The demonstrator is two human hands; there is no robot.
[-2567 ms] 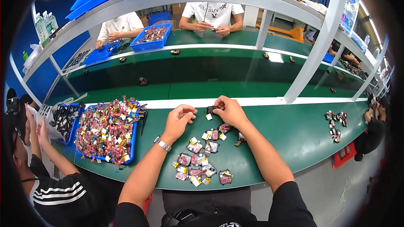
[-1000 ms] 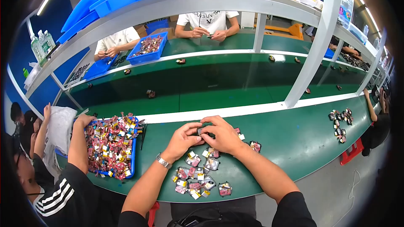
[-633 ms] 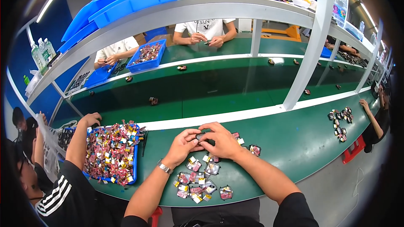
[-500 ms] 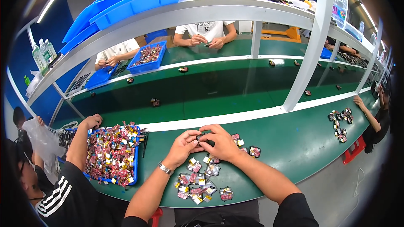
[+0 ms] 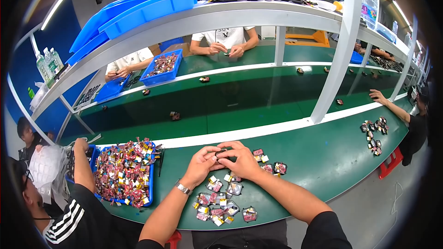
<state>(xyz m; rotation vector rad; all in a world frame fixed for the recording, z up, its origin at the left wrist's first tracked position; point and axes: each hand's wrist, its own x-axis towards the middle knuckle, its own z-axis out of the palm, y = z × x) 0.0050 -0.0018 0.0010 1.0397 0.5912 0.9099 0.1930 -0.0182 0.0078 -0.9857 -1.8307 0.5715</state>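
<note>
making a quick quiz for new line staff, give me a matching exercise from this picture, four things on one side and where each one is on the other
Things
1. small dark part
2. blue tray of red pieces
3. wristwatch
4. water bottles

Places
A. on the upper shelf at far left
B. on the person's left wrist
C. pinched between left hand and right hand
D. on the green bench left of the hands

Pairs: 1-C, 2-D, 3-B, 4-A

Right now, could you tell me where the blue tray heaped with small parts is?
In the head view, the blue tray sits on the green table to the left of the left hand, beside a co-worker's arm.
</note>
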